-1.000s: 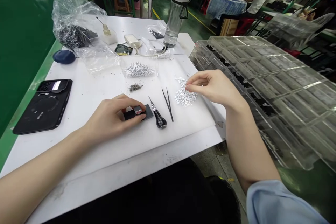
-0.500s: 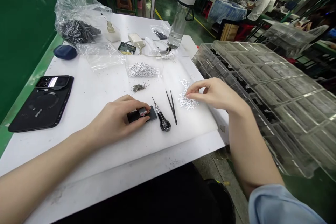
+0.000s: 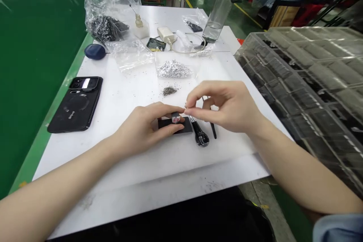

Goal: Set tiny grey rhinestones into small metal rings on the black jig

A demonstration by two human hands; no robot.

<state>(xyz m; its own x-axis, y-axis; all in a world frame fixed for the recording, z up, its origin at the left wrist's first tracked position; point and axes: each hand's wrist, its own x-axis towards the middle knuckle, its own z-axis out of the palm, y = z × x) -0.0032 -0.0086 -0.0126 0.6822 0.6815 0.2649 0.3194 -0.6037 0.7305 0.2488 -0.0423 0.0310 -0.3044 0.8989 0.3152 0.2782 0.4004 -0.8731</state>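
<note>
The left hand (image 3: 141,130) clenches its fingers around a small black block (image 3: 176,117) with a pink-and-white mark, resting on a flat black pad (image 3: 166,124) on the table (image 3: 159,193). The right hand (image 3: 227,106) pinches its fingertips (image 3: 188,110) together just beside the block; anything held is too small to tell. A precision screwdriver (image 3: 200,137) and tweezers (image 3: 213,131) lie just below.
</note>
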